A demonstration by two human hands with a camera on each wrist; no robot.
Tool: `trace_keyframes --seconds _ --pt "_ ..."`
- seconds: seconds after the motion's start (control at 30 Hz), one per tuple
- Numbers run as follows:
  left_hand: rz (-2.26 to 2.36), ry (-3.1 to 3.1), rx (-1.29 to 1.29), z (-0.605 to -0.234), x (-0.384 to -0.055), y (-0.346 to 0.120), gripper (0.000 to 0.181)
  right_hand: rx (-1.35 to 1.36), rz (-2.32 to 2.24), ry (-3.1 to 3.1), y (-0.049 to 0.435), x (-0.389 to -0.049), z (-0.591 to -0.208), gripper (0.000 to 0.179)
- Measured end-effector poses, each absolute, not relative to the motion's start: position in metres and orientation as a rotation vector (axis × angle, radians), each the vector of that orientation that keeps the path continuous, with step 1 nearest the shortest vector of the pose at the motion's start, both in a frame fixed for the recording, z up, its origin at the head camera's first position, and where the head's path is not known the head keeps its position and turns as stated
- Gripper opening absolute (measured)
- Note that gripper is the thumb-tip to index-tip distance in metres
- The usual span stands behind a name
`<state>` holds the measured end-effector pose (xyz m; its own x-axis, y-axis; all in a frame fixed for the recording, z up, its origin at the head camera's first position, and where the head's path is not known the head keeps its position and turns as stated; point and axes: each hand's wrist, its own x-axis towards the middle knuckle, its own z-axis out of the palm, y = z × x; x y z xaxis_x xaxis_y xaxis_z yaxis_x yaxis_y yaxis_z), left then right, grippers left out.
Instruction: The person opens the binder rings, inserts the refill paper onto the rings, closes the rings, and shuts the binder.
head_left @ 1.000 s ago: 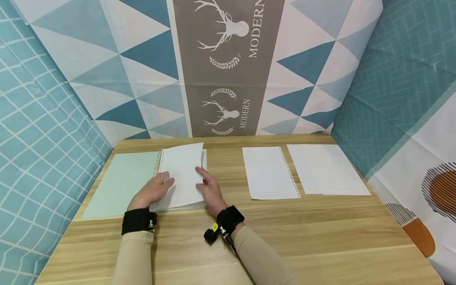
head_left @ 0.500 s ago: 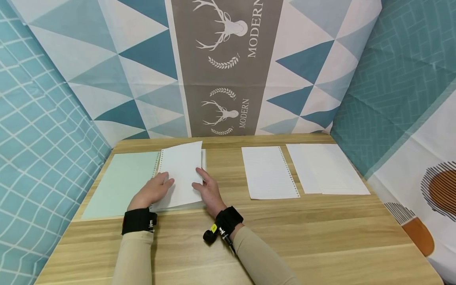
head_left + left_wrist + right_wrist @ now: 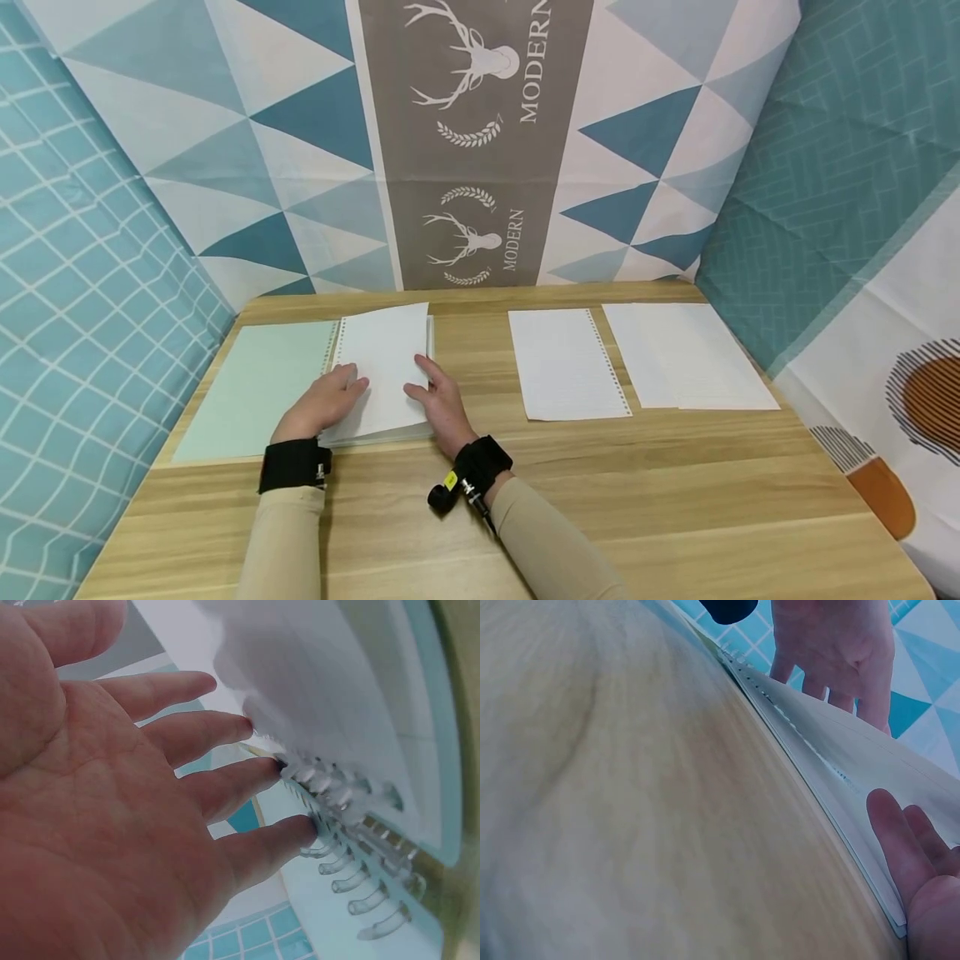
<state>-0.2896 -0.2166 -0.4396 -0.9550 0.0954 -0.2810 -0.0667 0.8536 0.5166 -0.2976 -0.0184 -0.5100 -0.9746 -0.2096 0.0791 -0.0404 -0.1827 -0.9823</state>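
Observation:
A ring binder lies open at the left of the table, its pale green cover [image 3: 262,375] spread to the left. Over its right half is a white loose-leaf sheet [image 3: 386,358] with holes along its left edge, the right side raised. My left hand [image 3: 326,400] rests at that holed edge with fingers straight; in the left wrist view its fingertips reach the clear binder rings [image 3: 349,885]. My right hand [image 3: 442,404] holds the sheet's right edge, thumb on top and other fingers partly hidden. The right wrist view shows the sheet bowed above the pages beneath.
To the right on the wooden table [image 3: 675,500] lies a lined loose-leaf sheet [image 3: 570,362] with holes on its right side. Beyond it, overlapping white sheets [image 3: 686,358] lie near the right edge. Patterned cloth [image 3: 480,150] hangs behind the table.
The right thumb has shifted slightly left over the sheet. The sheet's raised right side tips up a little, then settles back; the left hand stays at the holes.

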Motion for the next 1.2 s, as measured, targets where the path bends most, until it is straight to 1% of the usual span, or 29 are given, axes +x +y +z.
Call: trace_keyframes --seconds 0.37,0.57,0.7,0.83,1.2 --pt "0.78 2.766 0.047 -0.444 -0.295 -0.221 0.069 -0.322 -2.325 1.931 -0.019 -0.296 -0.508 0.063" --pt "0.753 2.784 0.096 -0.443 -0.307 -0.229 0.067 -0.369 -2.295 1.95 -0.021 -0.296 -0.51 0.063" --pt "0.682 2.838 0.166 -0.444 -0.32 -0.235 0.062 -0.371 -2.29 1.969 -0.02 -0.296 -0.511 0.062" --pt "0.584 2.867 0.176 -0.447 -0.33 -0.239 0.054 -0.342 -2.284 1.97 -0.017 -0.295 -0.513 0.062" --pt "0.299 2.883 0.248 -0.447 -0.346 -0.249 0.05 -0.342 -2.313 1.956 -0.015 -0.296 -0.513 0.063"
